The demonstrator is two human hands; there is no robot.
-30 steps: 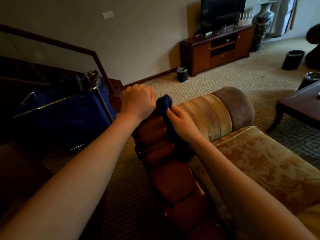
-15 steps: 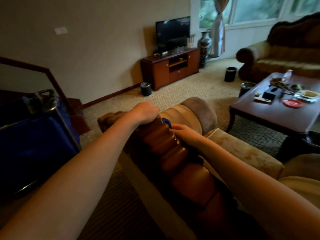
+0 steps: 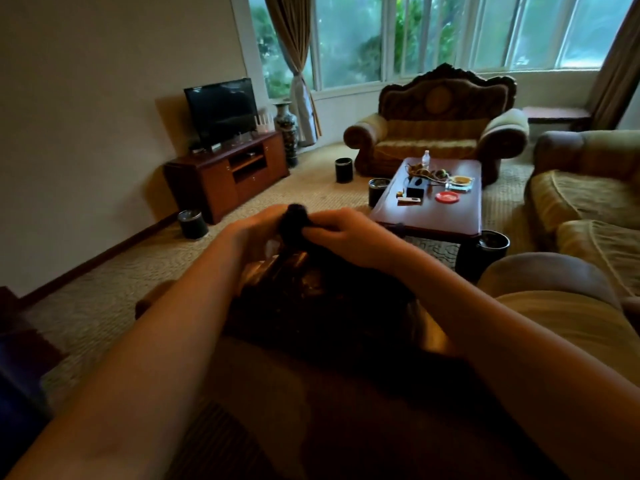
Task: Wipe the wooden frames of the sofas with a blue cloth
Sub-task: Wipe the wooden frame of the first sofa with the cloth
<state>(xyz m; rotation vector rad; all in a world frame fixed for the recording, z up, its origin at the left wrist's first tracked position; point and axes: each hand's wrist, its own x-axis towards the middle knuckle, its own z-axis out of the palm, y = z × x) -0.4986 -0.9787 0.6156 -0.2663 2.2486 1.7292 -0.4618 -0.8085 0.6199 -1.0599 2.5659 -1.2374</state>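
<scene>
The blue cloth (image 3: 294, 225) looks almost black here and is bunched into a ball above the carved wooden top rail (image 3: 311, 292) of the sofa in front of me. My left hand (image 3: 258, 230) grips the cloth from the left. My right hand (image 3: 346, 232) grips it from the right, fingers curled into the fabric. Both hands hold the cloth just over the peak of the dark, glossy rail. My forearms hide much of the rail below.
A dark wooden coffee table (image 3: 429, 216) with clutter stands beyond. A carved sofa (image 3: 440, 133) sits under the window, another sofa (image 3: 585, 188) at right. Black bins (image 3: 192, 223) (image 3: 344, 170) (image 3: 491, 247) dot the carpet. A TV cabinet (image 3: 228, 174) is against the left wall.
My view has risen and swung right across the room. Both hands moved along the rail to its peak and now bunch the cloth together, where the left hand gripped the wood before.
</scene>
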